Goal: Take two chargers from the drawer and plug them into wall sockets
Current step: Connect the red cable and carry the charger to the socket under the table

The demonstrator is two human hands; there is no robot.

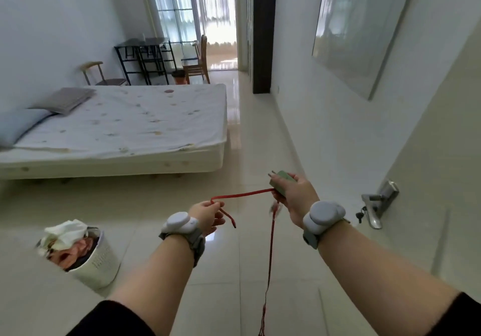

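My right hand [295, 195] grips a small green charger block [285, 179] at chest height over the tiled floor. A red cable [242, 194] runs from under that block leftward to my left hand [208, 214], which pinches it in a loop. Another stretch of the red cable hangs straight down from my right hand toward the bottom of the view. Both wrists wear white tracker bands. No drawer or wall socket is visible.
A white door with a metal handle and key [378, 203] stands close on my right. A bed [125, 130] fills the left middle. A white laundry basket [88, 255] with cloths sits at lower left. Chairs and a dark table stand by the far window.
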